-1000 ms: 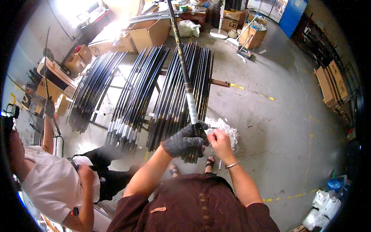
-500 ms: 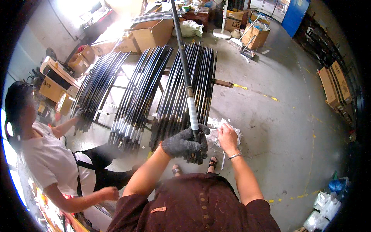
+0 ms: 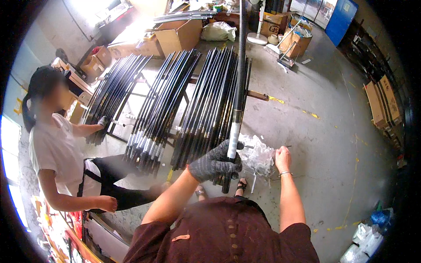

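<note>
My left hand (image 3: 215,163), in a dark grey knitted glove, is wrapped around the lower end of a long black pole (image 3: 240,87). The pole stands almost upright in the picture, its top beyond the upper edge, with a white wrapped band (image 3: 234,138) just above my fingers. Off to the right, my bare right hand (image 3: 283,158), a bangle at its wrist, is closed in a pinch. A short, thin dark tip pokes out of it; what it belongs to is hidden. Between the hands, lower down, lies a heap of crumpled white plastic strips (image 3: 255,158).
Several black poles (image 3: 210,105) lie in three bundles across a low metal rack (image 3: 258,95). At the left a co-worker (image 3: 57,153) in a white shirt rests a gloved hand on one bundle. Cardboard boxes (image 3: 179,37) stand behind; a broom (image 3: 272,48) is farther right.
The pole has swung rightward and become more upright. My right hand has moved right, farther from the pole. The co-worker's head and body have shifted to the right.
</note>
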Available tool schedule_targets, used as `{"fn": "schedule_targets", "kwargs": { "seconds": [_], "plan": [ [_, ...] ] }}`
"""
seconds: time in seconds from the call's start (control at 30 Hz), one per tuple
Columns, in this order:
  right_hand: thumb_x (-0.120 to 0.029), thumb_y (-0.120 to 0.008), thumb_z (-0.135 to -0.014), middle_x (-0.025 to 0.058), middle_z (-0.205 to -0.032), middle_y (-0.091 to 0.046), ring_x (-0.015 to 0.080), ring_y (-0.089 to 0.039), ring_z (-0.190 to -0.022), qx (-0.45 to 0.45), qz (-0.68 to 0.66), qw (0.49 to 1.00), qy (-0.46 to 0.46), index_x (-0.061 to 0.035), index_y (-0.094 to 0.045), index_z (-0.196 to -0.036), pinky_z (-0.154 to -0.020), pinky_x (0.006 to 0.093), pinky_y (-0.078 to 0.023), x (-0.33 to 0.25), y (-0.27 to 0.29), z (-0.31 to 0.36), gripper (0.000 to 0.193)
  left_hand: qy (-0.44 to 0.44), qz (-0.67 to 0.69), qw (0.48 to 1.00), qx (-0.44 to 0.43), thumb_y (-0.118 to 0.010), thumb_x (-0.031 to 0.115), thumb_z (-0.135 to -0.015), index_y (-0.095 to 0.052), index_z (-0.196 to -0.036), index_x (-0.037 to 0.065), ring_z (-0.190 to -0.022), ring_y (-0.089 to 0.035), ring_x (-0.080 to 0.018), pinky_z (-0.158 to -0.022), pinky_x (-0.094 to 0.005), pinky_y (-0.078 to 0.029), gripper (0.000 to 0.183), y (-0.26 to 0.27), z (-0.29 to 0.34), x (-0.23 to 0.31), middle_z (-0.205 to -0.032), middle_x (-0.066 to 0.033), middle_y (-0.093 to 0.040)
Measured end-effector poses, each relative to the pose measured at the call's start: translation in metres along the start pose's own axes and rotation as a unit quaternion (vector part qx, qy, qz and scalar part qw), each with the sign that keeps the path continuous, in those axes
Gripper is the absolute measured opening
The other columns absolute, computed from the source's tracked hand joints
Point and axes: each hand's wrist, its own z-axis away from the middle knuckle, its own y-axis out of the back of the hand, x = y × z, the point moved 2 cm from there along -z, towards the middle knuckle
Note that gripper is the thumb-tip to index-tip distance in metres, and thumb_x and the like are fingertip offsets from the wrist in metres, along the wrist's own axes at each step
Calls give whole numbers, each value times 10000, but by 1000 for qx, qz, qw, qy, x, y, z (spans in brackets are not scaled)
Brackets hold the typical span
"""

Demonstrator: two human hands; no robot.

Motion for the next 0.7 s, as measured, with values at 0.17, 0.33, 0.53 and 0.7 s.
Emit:
{"fn": "schedule_targets", "kwargs": {
  "seconds": [0.17,0.33,0.53,0.7],
  "plan": [
    [-155,-666,-785,162,-646,-542,320,-549,-616,56,-29,996,-67,-20,-488,-733,-595,445,-433,61,6,-17,229,-70,19,997,-24,-761,91,-767,-311,-1436,152,-919,-597,-185,-734,-350,-556,809,9,-5,-5,-965,-70,-597],
    [-49,-556,-869,103,-802,-608,249,-641,-760,16,-521,805,-284,-44,-497,-793,-668,391,-553,76,20,-28,96,-87,23,995,50,-788,107,-729,-287,-1451,175,-957,-586,-199,-701,-363,-568,881,13,-3,-6,-984,-56,-576],
    [-73,-494,-927,174,-891,-597,318,-635,-904,94,-719,605,-329,5,-505,-960,-878,484,-557,159,44,-34,85,-120,66,990,38,-810,227,-706,-355,-1408,89,-792,-549,-141,-648,-253,-470,848,6,-2,20,-902,-14,-548],
    [-106,-579,-869,12,-620,-479,135,-468,-519,134,-693,590,-391,-100,-481,-745,-484,264,-418,285,102,-27,158,-118,-16,985,122,-740,190,-802,-426,-1391,49,-798,-572,-97,-677,-238,-484,681,24,2,26,-965,-5,-619]
  ]
}}
